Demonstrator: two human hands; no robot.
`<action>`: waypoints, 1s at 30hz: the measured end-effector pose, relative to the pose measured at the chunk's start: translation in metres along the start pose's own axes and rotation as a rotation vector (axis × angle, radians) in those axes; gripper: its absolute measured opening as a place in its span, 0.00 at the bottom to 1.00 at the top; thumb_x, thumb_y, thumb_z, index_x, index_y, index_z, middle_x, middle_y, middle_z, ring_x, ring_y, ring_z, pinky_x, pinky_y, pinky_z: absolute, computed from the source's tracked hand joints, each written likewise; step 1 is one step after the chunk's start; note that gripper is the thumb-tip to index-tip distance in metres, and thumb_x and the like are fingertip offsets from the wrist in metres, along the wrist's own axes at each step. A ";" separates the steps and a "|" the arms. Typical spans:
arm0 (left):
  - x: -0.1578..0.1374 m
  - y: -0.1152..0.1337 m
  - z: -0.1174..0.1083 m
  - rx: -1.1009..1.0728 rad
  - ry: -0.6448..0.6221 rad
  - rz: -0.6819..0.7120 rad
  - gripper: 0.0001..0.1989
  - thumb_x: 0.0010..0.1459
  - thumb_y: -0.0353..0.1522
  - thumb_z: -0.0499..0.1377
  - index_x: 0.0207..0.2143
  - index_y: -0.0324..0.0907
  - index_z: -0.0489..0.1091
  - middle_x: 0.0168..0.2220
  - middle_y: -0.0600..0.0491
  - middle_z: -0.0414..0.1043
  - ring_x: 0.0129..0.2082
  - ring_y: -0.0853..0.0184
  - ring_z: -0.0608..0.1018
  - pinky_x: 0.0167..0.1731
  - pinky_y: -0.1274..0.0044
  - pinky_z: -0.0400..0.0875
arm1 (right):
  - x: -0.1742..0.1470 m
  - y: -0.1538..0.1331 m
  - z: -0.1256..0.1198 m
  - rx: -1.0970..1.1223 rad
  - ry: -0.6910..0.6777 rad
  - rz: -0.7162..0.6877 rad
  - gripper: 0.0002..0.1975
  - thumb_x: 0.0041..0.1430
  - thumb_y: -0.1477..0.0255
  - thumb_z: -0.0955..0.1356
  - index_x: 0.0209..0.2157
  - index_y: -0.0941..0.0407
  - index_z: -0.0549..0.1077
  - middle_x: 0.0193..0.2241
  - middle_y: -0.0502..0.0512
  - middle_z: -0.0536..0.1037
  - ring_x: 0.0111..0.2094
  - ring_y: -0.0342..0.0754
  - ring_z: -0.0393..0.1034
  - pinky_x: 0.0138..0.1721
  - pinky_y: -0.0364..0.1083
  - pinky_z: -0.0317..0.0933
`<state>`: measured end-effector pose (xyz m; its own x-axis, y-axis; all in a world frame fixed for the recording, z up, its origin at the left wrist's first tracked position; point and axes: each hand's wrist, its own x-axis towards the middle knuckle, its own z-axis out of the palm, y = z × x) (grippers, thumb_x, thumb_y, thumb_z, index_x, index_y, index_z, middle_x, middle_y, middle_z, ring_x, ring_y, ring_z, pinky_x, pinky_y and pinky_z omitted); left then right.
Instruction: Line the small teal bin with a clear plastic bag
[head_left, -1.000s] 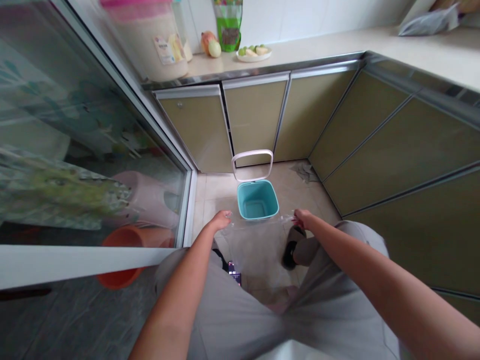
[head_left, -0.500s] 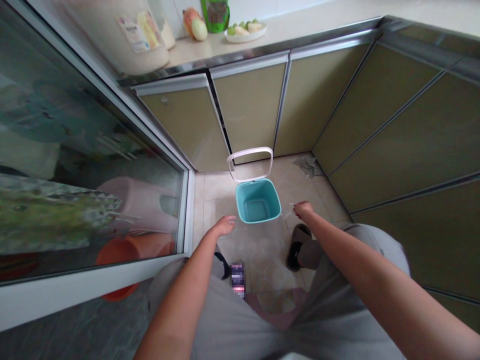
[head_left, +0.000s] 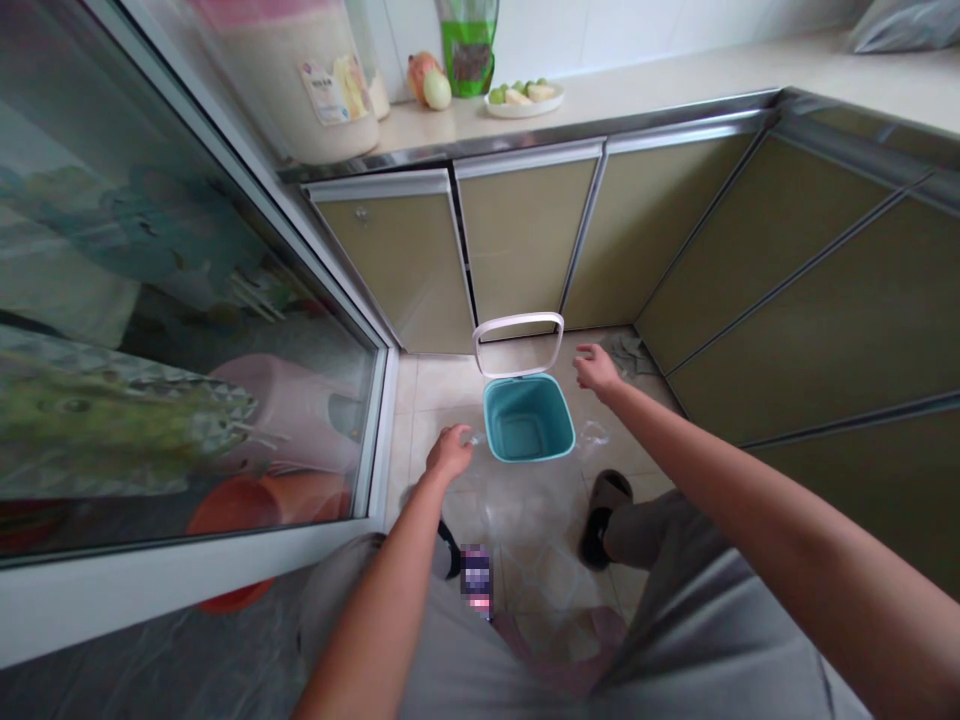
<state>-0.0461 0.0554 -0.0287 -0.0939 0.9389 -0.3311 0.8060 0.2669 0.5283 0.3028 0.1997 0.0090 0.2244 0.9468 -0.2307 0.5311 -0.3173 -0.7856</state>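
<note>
A turquoise waste bin (head_left: 527, 420) stands open-topped on the tiled floor. Its pale pink rim ring (head_left: 519, 319) is tipped up at the back. Clear plastic film, seemingly a thin bag, shows at both sides of the bin, with one crumpled part (head_left: 593, 436) on the right. At the bin's left edge, my left hand (head_left: 448, 453) has its fingertips closed on a bit of this film. My right hand (head_left: 597, 371) is in the air right of the ring, fingers apart and holding nothing; it does not touch the ring.
Cabinets (head_left: 525, 230) close off the back and right. On the left is a glass sliding door (head_left: 187, 330). A grey cloth (head_left: 628, 354) lies in the floor corner. The counter holds a plate of fruit (head_left: 525, 102) and a large container (head_left: 300, 90). A pixelated object (head_left: 476, 580) lies near my foot.
My right hand has moved forward, from beside the bin's right edge toward the ring, and its fingers have parted from the film. My left hand stays by the bin's left side.
</note>
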 end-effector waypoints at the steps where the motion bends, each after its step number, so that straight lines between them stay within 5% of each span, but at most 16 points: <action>1: -0.001 0.000 -0.001 0.016 -0.005 0.003 0.21 0.65 0.32 0.60 0.59 0.44 0.73 0.58 0.42 0.74 0.57 0.59 0.78 0.57 0.72 0.70 | 0.008 -0.020 0.000 0.000 -0.023 -0.032 0.32 0.63 0.70 0.66 0.68 0.57 0.61 0.38 0.58 0.78 0.22 0.43 0.66 0.23 0.42 0.65; 4: -0.003 0.000 -0.003 0.048 -0.036 0.015 0.21 0.65 0.33 0.61 0.60 0.44 0.73 0.58 0.42 0.74 0.57 0.58 0.78 0.57 0.72 0.70 | 0.027 -0.068 -0.004 -0.099 -0.083 -0.119 0.39 0.60 0.73 0.67 0.72 0.55 0.57 0.39 0.58 0.80 0.23 0.45 0.67 0.24 0.43 0.66; 8: -0.001 -0.002 -0.005 0.053 -0.072 0.011 0.21 0.64 0.36 0.62 0.59 0.45 0.73 0.58 0.43 0.76 0.56 0.59 0.79 0.56 0.73 0.70 | 0.024 -0.078 -0.018 -0.345 -0.029 -0.230 0.26 0.61 0.72 0.67 0.61 0.57 0.73 0.41 0.61 0.82 0.34 0.51 0.75 0.34 0.45 0.70; 12: 0.001 0.002 -0.006 0.052 -0.093 -0.007 0.21 0.64 0.38 0.63 0.59 0.47 0.73 0.57 0.44 0.77 0.55 0.60 0.79 0.54 0.74 0.71 | -0.023 -0.035 -0.037 -0.547 -0.039 -0.332 0.18 0.64 0.67 0.67 0.53 0.53 0.78 0.45 0.58 0.84 0.42 0.53 0.77 0.41 0.45 0.68; 18: 0.002 0.009 -0.003 0.072 -0.162 -0.032 0.21 0.65 0.37 0.60 0.60 0.47 0.72 0.57 0.46 0.78 0.51 0.61 0.81 0.48 0.75 0.73 | -0.093 0.043 -0.033 -0.787 -0.305 -0.371 0.15 0.61 0.64 0.71 0.49 0.48 0.80 0.47 0.51 0.84 0.45 0.51 0.78 0.42 0.44 0.66; 23: 0.001 0.006 0.014 0.075 -0.166 -0.014 0.21 0.63 0.37 0.62 0.59 0.46 0.73 0.54 0.45 0.79 0.50 0.59 0.81 0.47 0.75 0.72 | -0.095 0.079 -0.011 -0.832 -0.444 -0.289 0.13 0.63 0.66 0.70 0.48 0.50 0.81 0.47 0.54 0.84 0.47 0.51 0.77 0.43 0.43 0.65; 30: -0.001 -0.002 0.024 0.045 -0.204 -0.023 0.21 0.60 0.33 0.63 0.56 0.46 0.76 0.52 0.47 0.81 0.49 0.62 0.82 0.48 0.76 0.73 | -0.094 0.093 -0.011 -0.852 -0.495 -0.239 0.20 0.61 0.70 0.71 0.55 0.49 0.79 0.49 0.56 0.83 0.49 0.53 0.76 0.45 0.45 0.65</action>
<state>-0.0336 0.0491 -0.0484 0.0039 0.8680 -0.4966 0.8306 0.2737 0.4849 0.3401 0.0803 -0.0362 -0.2249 0.8452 -0.4848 0.9672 0.1334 -0.2160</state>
